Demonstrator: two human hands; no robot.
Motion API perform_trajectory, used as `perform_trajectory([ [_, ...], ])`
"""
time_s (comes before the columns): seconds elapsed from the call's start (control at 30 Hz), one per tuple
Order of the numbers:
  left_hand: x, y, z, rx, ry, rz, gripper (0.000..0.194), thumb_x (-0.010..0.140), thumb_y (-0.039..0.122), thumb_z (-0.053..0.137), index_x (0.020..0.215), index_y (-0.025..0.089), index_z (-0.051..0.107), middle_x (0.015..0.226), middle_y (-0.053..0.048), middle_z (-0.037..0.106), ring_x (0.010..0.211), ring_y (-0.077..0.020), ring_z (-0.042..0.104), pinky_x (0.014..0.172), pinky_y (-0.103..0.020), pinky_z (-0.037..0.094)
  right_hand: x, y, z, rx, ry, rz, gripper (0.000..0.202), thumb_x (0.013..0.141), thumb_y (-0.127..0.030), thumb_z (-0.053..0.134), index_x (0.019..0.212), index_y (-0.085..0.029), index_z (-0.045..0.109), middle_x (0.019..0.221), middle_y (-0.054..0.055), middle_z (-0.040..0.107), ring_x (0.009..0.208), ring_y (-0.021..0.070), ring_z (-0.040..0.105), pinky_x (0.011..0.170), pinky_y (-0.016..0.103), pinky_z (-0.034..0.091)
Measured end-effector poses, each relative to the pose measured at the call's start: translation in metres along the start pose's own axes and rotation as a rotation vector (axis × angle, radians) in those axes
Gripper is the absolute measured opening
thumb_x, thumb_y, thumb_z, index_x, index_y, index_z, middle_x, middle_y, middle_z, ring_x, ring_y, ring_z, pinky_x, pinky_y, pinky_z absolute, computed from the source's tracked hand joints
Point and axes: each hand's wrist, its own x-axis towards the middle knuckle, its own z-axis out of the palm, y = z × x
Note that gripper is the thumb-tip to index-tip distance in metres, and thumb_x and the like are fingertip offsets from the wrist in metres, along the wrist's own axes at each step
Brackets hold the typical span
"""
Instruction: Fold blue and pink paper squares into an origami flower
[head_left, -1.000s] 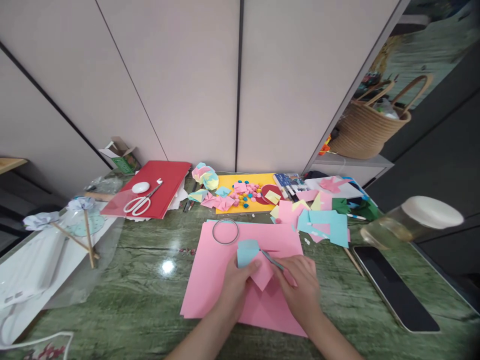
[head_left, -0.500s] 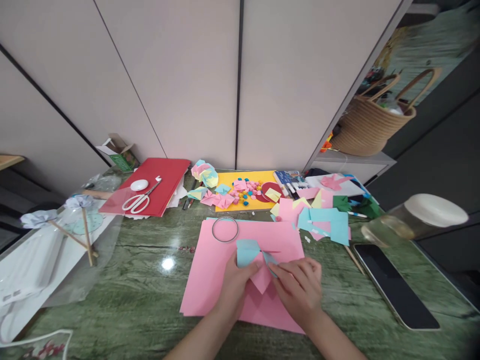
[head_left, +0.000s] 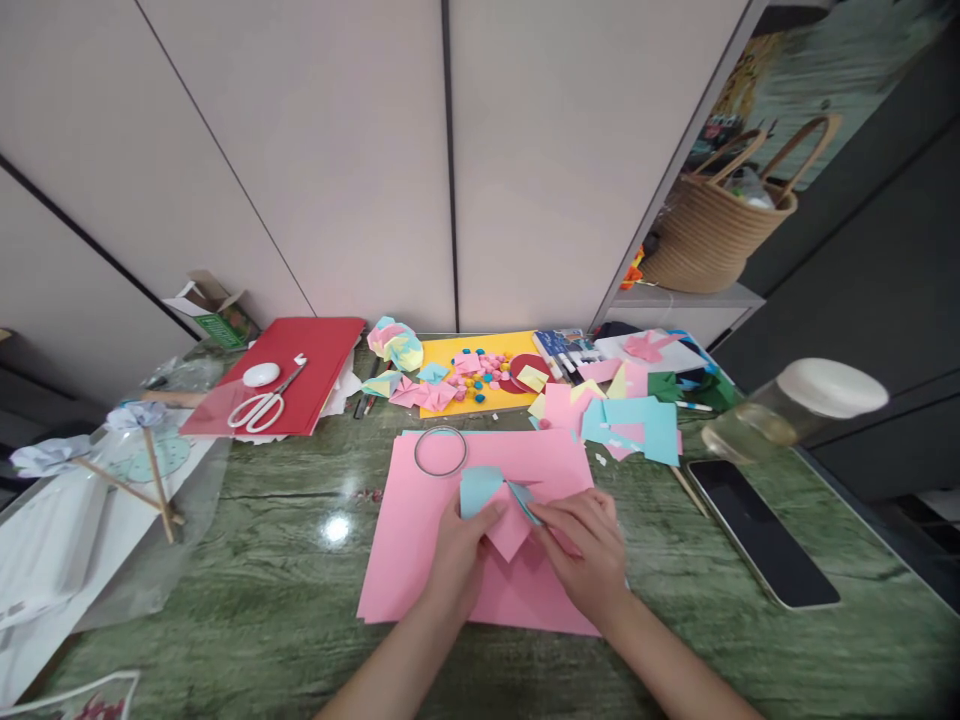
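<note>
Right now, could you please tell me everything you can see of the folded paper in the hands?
The folded paper looks thin and creased, in light blue and pink. A broad blue panel shows on the left, a pink part points toward the person, and a narrow blue flap shows on the right. The left hand grips its left side; the right hand has its fingertips at the right flap. It is above the pink sheets; whether it touches them is unclear.

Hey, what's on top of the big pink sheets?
A ring lies on the pink sheets, near their far left corner. The left hand and right hand hold folded paper over them, hiding what is beneath.
</note>
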Motion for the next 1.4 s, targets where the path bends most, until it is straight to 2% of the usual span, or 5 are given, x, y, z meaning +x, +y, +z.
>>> perform_trajectory([
  [0.33,0.0,-0.001,0.002,0.056,-0.027,-0.021,0.034,0.064,0.023,0.069,0.095,0.012,0.06,0.089,-0.009,0.066,0.077,-0.0196,0.061,0.073,-0.032,0.045,-0.002,-0.003,-0.001,-0.075,0.005,-0.08,0.02,0.072,-0.012,0.061,0.087,-0.024,0.062,0.07,-0.002,0.066,0.066,0.0115,0.052,0.073,0.033,0.032],
  [0.57,-0.001,-0.002,-0.001,0.278,0.01,0.134,0.035,0.065,0.024,0.069,0.097,0.013,0.058,0.088,-0.008,0.064,0.077,-0.0185,0.058,0.071,-0.031,0.047,0.001,-0.008,-0.002,-0.038,0.096,-0.131,0.017,0.073,-0.011,0.059,0.084,-0.024,0.062,0.074,-0.003,0.069,0.07,0.0113,0.057,0.083,0.036,0.034],
  [0.8,-0.003,0.0,0.001,0.188,-0.021,0.113,0.034,0.065,0.021,0.068,0.097,0.012,0.058,0.089,-0.009,0.064,0.078,-0.0186,0.059,0.072,-0.031,0.046,-0.003,-0.005,-0.001,-0.048,0.053,-0.224,0.025,0.074,-0.01,0.059,0.094,-0.025,0.061,0.085,-0.004,0.071,0.085,0.0136,0.061,0.093,0.039,0.029],
  [1.13,-0.006,-0.002,0.008,-0.072,-0.135,-0.038,0.03,0.07,0.016,0.063,0.1,0.016,0.058,0.1,-0.009,0.063,0.091,-0.0188,0.058,0.083,-0.031,0.042,-0.001,0.001,0.002,0.067,0.043,0.13,0.016,0.075,-0.014,0.059,0.086,-0.025,0.063,0.084,0.0,0.07,0.08,0.0155,0.062,0.087,0.039,0.035],
  [1.4,-0.003,-0.003,0.002,-0.014,-0.09,-0.013,0.029,0.067,0.016,0.065,0.095,0.016,0.059,0.093,-0.007,0.062,0.081,-0.0156,0.057,0.074,-0.028,0.044,-0.001,-0.001,0.003,0.042,0.018,0.046,0.019,0.074,-0.011,0.059,0.086,-0.025,0.062,0.086,-0.002,0.07,0.08,0.0148,0.062,0.09,0.04,0.032],
])
